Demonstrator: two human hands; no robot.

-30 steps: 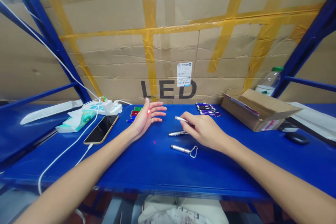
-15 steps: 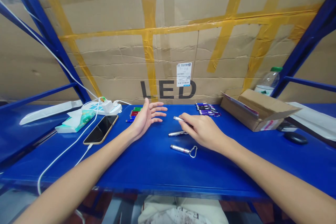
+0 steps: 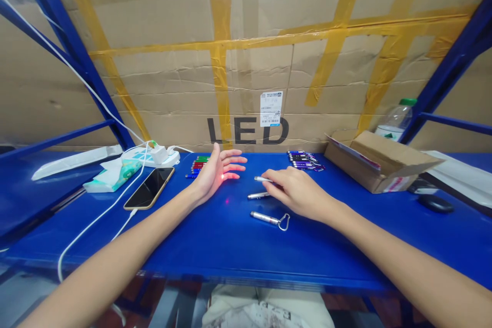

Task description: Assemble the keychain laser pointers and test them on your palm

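Blue metal tabletop [image 3: 230,246]. Left hand [image 3: 215,171]: set on edge upon it, fingers spread apart, palm facing right. Right hand [image 3: 298,192]: fingers clamped on slim silver pen-shaped laser pointer [image 3: 263,179], low over tabletop centre, tip leftward. Small red light spot [image 3: 222,178]: on left palm.

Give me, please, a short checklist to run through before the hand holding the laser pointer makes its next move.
1. Right hand grips the silver pointer: ok.
2. Left hand is open, palm toward the pointer, holding nothing: ok.
3. Red dot lands on the left palm: ok.
4. Thumb placement on the pointer's button: cannot tell, the fingers hide it.
5. Clipped pointer lies on the blue table, apart from both hands: ok.
6. Phone lies left of the left forearm, untouched: ok.
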